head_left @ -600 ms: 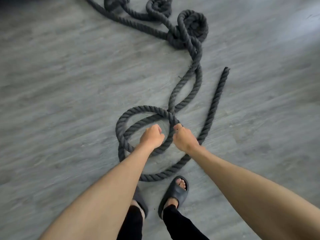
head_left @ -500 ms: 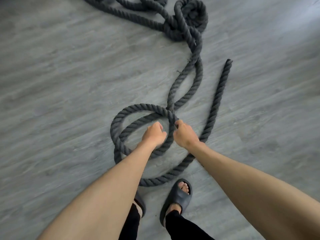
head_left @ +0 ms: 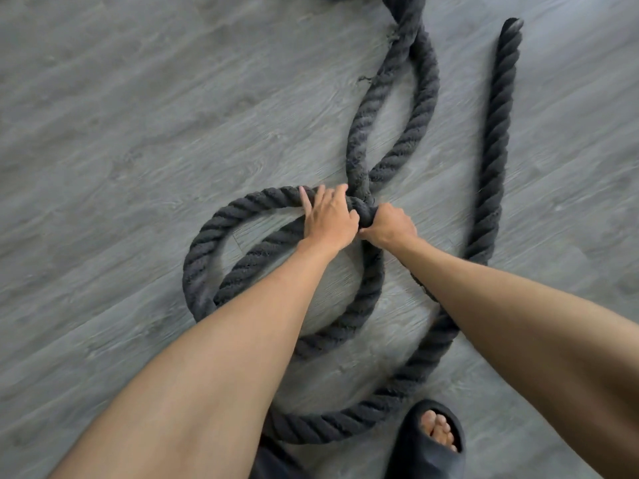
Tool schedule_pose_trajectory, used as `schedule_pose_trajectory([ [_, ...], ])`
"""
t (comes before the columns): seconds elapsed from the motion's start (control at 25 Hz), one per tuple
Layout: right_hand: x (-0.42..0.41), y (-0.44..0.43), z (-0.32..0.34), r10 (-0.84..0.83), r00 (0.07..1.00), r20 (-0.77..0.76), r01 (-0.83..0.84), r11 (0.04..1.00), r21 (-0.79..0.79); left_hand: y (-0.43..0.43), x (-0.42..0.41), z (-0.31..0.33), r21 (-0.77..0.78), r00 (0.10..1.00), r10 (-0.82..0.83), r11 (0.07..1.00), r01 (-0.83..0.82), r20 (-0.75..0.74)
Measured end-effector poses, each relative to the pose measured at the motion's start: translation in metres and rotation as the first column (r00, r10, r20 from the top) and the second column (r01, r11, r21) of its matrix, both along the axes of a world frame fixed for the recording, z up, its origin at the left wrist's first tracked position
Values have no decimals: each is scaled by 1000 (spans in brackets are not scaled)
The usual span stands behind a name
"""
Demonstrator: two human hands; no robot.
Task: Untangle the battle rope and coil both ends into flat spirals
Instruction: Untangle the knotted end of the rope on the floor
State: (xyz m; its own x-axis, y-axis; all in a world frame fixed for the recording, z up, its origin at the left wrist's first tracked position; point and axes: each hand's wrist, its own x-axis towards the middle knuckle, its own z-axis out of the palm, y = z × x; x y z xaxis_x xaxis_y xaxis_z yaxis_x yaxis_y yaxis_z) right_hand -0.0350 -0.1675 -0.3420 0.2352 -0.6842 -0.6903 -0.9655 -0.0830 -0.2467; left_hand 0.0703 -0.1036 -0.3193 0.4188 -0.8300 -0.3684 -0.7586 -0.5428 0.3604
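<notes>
The battle rope (head_left: 494, 150) lay looped on the floor (head_left: 138, 133), its crossing right between the left hand (head_left: 330, 219), gripping the loop's top, and the right hand (head_left: 389, 224), clenched round the crossing strand, which probably needed lifting clear, not dragging, to free the loop.
</notes>
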Motion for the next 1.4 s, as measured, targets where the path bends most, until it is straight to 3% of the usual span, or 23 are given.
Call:
schedule_pose_trajectory([
  [0.2,0,19,12,114,993,14,-114,990,84,-6,4,-8,2,994,21,1000,-21,108],
  [0.28,-5,57,18,227,968,110,-241,961,138,-10,9,-3,130,995,80,988,-86,52],
  [0.44,-9,120,15,252,919,302,-362,843,398,-3,-8,-23,350,982,150,931,-103,-111],
  [0.52,-11,114,8,260,903,343,-399,804,441,-1,-28,-44,333,956,239,927,-172,-173],
  [0.6,-16,96,5,133,905,405,-330,818,470,1,-37,-59,247,903,345,926,-285,-254],
  [0.68,-28,76,6,-238,915,326,7,818,576,1,-34,-65,217,799,451,892,-395,-399],
  [0.76,-36,70,19,-541,811,221,331,737,590,9,-25,-54,230,640,546,828,-512,-541],
  [0.84,-31,71,42,-632,742,223,524,755,393,20,-24,-28,267,475,608,751,-603,-636],
  [0.92,-19,70,74,-575,783,238,565,817,115,33,-30,9,270,419,605,734,-623,-677],
  [0.96,-9,69,92,-569,778,268,569,818,85,40,-35,29,260,408,581,746,-613,-704],
  [1.04,10,64,128,-656,673,341,615,753,234,57,-42,72,260,388,518,794,-550,-762],
  [1.2,27,55,195,-882,356,307,677,470,566,114,-29,157,456,243,546,822,-341,-802],
  [1.28,35,69,228,-890,358,281,631,453,630,149,-12,192,523,201,541,841,-140,-816],
  [1.32,42,79,246,-868,410,282,599,489,635,164,-2,209,533,118,539,842,-82,-834],
  [1.4,59,97,284,-769,541,342,467,612,638,185,20,241,555,-206,520,812,-182,-829],
])
